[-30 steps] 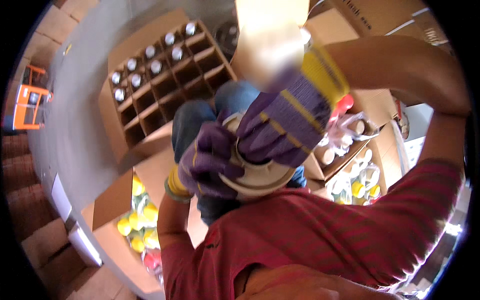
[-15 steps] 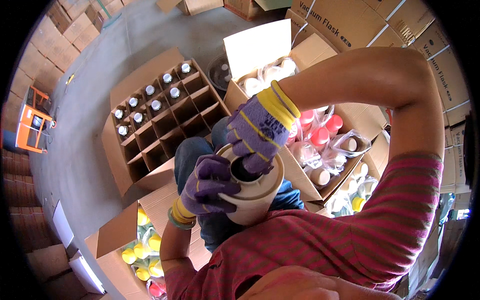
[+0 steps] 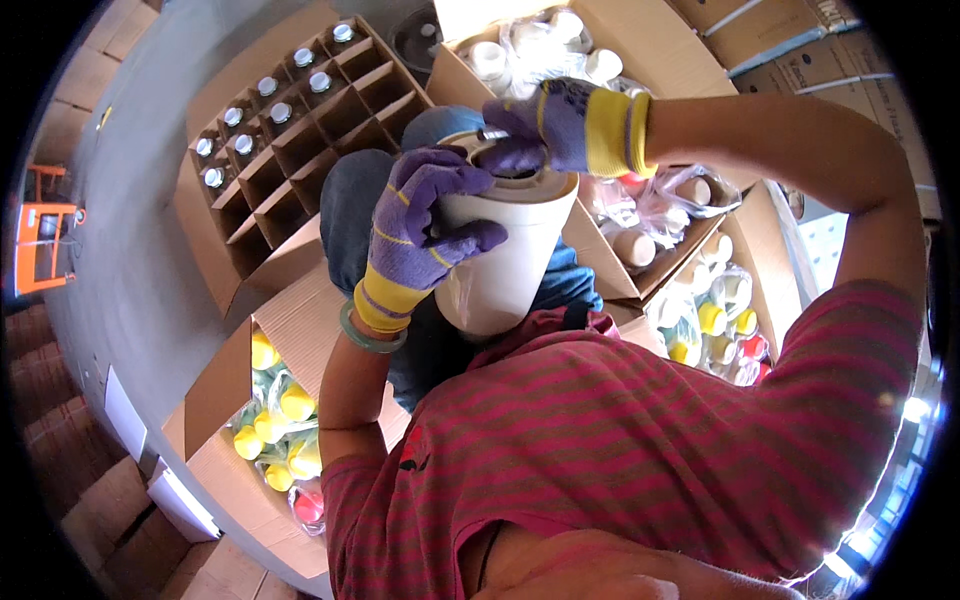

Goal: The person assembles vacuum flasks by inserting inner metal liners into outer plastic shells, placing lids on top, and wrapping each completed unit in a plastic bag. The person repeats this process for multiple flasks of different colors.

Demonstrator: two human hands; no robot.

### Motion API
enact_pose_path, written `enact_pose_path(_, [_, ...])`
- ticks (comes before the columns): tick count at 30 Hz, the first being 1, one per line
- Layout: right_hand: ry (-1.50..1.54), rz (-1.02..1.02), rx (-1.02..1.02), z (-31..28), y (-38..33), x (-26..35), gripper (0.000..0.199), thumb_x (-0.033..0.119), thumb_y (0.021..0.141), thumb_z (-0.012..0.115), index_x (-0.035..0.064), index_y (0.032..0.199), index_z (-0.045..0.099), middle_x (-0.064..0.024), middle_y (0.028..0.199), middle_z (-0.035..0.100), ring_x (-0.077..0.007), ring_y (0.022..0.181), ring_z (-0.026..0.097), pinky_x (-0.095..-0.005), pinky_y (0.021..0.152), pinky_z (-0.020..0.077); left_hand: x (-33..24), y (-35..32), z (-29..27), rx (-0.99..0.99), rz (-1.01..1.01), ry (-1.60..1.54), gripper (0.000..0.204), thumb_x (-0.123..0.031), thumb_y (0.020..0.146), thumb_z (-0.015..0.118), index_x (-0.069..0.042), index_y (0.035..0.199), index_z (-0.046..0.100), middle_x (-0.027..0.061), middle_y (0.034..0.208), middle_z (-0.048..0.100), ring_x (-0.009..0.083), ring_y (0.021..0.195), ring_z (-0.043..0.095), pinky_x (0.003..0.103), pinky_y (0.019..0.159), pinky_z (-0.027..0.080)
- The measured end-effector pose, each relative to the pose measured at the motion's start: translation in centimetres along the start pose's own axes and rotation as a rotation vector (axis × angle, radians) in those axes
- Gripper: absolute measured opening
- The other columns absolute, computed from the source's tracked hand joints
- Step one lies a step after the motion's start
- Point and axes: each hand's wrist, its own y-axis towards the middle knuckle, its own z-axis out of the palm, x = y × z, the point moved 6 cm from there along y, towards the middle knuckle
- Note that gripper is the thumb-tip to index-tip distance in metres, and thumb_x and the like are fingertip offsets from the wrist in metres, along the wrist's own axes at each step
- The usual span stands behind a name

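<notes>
A white, tapered cylindrical container (image 3: pixel 497 262) rests on my lap, tilted, with a round opening (image 3: pixel 515 178) in its top. My left hand (image 3: pixel 420 215), in a purple and yellow work glove, grips its upper side, with fingers over the rim and thumb along the wall. My right hand (image 3: pixel 545 130), gloved alike, is closed at the opening, thumb low against its edge. A small shiny edge (image 3: pixel 490 134) shows by the right fingertips; what they hold is mostly hidden.
A divided carton (image 3: pixel 300 145) with several silver-capped bottles stands at left. Cartons of bagged bottles stand at right, with white and red tops (image 3: pixel 632 248) and yellow caps (image 3: pixel 712 319). Another open carton (image 3: pixel 230 395) with yellow-capped bottles is at lower left. An orange cart (image 3: pixel 45 245) stands farther left.
The white container has tipped so more of its side shows. My right hand's fingers have come up from inside the opening to its rim. The whole view has shifted.
</notes>
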Motion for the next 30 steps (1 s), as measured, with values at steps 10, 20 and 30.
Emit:
enact_pose_path(10, [0.715, 0.909, -0.001, 4.9, -2.7, -7.1, 0.044, 0.055, 0.089, 0.056, 0.0134, 0.076, 0.064, 0.0001, 0.056, 0.051, -0.0102, 0.049, 0.050, -0.0265, 0.042, 0.0375, -3.3, 0.0, 3.2, -0.045, 0.115, 0.234, 0.042, -0.021, 0.060, 0.085, -0.010, 0.096, 0.065, 0.0108, 0.103, 0.056, 0.0311, 0.100, 0.054, 0.042, 0.089, 0.045])
enact_pose_path(20, [-0.336, 0.262, -0.273, 0.1, 4.2, -15.7, 0.033, 0.038, 0.092, 0.054, 0.0090, 0.105, 0.063, -0.0124, 0.094, 0.068, -0.0313, 0.083, 0.066, -0.0404, 0.073, 0.0531, -1.5, -3.2, -3.8, -0.085, 0.077, -0.053, 0.050, -0.027, 0.057, 0.088, -0.007, 0.096, 0.063, 0.0103, 0.097, 0.057, 0.0347, 0.107, 0.055, 0.047, 0.091, 0.045])
enact_pose_path(30, [-0.630, 0.284, -0.245, 12.3, 8.9, -24.8, 0.064, 0.050, 0.084, 0.060, 0.0103, 0.133, 0.048, -0.0190, 0.132, 0.051, -0.0372, 0.119, 0.051, -0.0458, 0.098, 0.0429, -0.3, -4.2, -5.1, -0.221, 0.014, -0.032, 0.047, -0.041, 0.065, 0.083, -0.009, 0.092, 0.059, 0.0078, 0.091, 0.054, 0.0340, 0.101, 0.054, 0.049, 0.090, 0.044])
